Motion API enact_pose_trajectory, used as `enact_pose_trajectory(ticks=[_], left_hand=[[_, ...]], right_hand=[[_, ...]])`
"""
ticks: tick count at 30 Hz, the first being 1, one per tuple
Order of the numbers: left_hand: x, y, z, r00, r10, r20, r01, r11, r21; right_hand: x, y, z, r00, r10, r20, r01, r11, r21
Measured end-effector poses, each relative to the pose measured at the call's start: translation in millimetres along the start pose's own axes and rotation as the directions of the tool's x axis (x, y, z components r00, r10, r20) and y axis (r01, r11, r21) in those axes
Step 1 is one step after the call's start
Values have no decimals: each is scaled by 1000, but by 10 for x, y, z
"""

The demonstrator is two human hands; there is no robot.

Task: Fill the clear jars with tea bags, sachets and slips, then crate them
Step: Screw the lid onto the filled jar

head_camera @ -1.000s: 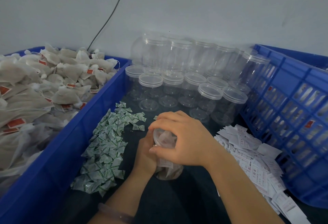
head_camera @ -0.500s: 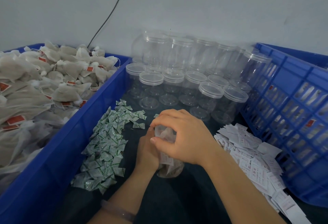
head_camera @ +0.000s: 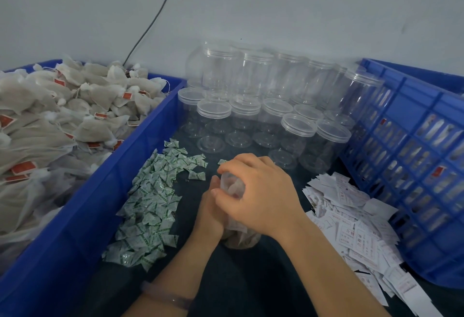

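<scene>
Our left hand (head_camera: 210, 216) grips the side of the clear round plastic jar (head_camera: 241, 240), our right hand (head_camera: 261, 194) curls round its top; it stands between the green-printed white sachets (head_camera: 148, 212) and white paper slips (head_camera: 351, 231)

Black cable (head_camera: 155, 19) down grey wall (head_camera: 301, 2); dark tabletop (head_camera: 251, 279).

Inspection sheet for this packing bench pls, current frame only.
Surface: dark table top, matte.
Job's things: clear plastic jar, part filled, held; empty clear lidded jars stacked behind; beige tea bags with red tags in solid blue bin; green-white sachets; white paper slips; blue slatted crate, right.
Clutter: nothing seen.
Grippers: left hand grips the jar's side; right hand curls over its mouth.
Cables: thin black cable down the wall.
Surroundings: pale grey wall.
</scene>
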State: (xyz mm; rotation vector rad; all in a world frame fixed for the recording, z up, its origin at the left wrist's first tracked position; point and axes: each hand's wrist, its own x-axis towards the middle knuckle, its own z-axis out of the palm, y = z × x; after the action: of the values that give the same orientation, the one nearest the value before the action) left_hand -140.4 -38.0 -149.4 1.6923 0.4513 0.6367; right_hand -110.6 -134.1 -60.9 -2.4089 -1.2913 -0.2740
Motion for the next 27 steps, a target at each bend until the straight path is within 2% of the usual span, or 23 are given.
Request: enact_pose_trajectory(ticks=[1,3,6,8,10,12,15,17,19,20,22,23,25,27], left_hand=[[-25,59,8,1000,-7,-9,7,1000,9],[-10,91,34,997,-62,-39,56,991,-124],[48,37,23,996,-71,-46,68,995,-70],[62,-4,25,994,-87,-68,82,993,-80],[50,16,4,994,-84,-76,66,975,-213],[32,-7,-10,999,-43,-23,34,953,-301],[2,30,-3,999,-17,28,27,920,-390],[-1,46,14,996,-82,-21,68,927,-368],[12,58,14,992,-75,-101,57,984,-167],[19,41,10,992,-55,-117,48,997,-58],[16,25,2,992,-46,-113,47,999,5],[9,21,-2,994,-46,-103,42,999,-33],[-15,57,-8,993,-87,-82,67,975,-214],[-21,91,-23,993,-116,-30,98,927,-363]], right_hand=[[-7,-9,8,1000,18,-14,-18,1000,0],[-19,-40,20,998,47,-29,-47,999,-3],[-26,-61,11,998,54,-17,-55,998,-16],[-39,-41,-41,998,39,53,-40,999,5],[-48,14,-120,983,-1,185,-10,998,59],[-58,100,-210,956,-26,292,-25,985,170],[-76,183,-272,958,10,286,-95,954,285],[-94,98,-229,973,133,188,-167,970,178],[-92,-70,-185,967,234,99,-231,972,-39],[-100,-146,-185,961,260,89,-248,961,-125],[-149,-206,-260,952,270,145,-237,948,-211],[-178,-194,-329,947,259,191,-213,949,-231],[-231,-155,-480,932,231,278,-158,952,-260],[-204,-86,-571,934,200,297,-117,955,-273]])
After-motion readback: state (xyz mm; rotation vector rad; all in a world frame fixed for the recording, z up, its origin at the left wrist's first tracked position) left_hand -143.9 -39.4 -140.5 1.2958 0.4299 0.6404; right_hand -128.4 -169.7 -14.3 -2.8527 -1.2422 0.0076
